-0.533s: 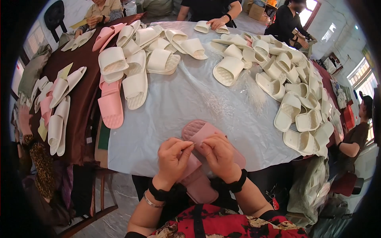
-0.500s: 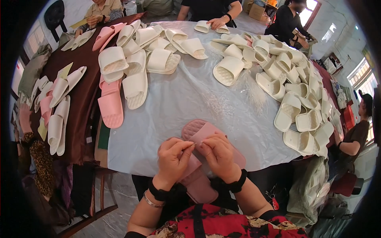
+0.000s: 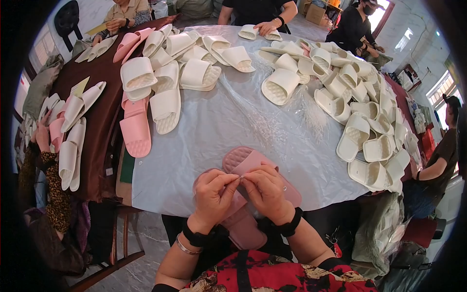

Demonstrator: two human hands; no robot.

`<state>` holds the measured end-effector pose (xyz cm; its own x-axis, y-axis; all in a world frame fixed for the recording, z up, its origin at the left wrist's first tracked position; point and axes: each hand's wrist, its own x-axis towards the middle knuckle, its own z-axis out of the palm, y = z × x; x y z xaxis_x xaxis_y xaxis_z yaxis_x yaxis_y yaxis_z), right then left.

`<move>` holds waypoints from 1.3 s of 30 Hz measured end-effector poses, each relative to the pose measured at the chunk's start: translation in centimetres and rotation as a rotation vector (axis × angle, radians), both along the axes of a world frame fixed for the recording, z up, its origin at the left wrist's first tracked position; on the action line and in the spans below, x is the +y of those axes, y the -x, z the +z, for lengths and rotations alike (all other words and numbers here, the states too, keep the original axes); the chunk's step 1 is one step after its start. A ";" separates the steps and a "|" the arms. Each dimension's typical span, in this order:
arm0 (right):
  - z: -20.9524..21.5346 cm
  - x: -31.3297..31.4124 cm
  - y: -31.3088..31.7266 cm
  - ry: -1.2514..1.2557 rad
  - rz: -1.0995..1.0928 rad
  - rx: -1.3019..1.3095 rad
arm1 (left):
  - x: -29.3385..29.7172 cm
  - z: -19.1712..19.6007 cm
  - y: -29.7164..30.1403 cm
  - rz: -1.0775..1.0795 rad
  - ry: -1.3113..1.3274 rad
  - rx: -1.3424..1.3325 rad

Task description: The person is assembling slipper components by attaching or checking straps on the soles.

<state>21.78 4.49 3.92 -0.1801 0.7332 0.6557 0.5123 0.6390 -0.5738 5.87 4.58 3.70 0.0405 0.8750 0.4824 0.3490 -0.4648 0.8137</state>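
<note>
Right slipper: dusty-pink slide point(image 3: 291, 196), broad closed strap over a footbed quilted in a raised pattern; lies sole down, slanting, on the table point(image 3: 165, 187) near the middle of its near edge, its quilted end pointing toward the far left corner; a small shiny round spot shows on its right side.
Left slipper: matching pink slide point(image 3: 247, 232), just beside its mate and slanting much the same way; rounded far end on the table, other end jutting out past the near edge; middle partly hidden.
Pinched speck: tiny, pale point(image 3: 241, 178), above the slippers; too small to identify.
</note>
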 end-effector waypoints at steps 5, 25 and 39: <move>0.0 0.1 0.0 0.001 0.018 0.006 | 0.1 -0.3 0.5 -0.049 -0.030 0.052; -0.8 0.5 0.4 -0.059 -0.087 -0.220 | -0.2 -0.6 -0.2 -0.002 0.015 0.054; -0.7 0.4 0.6 -0.024 -0.032 -0.322 | -0.5 -0.9 -0.4 0.038 0.067 0.042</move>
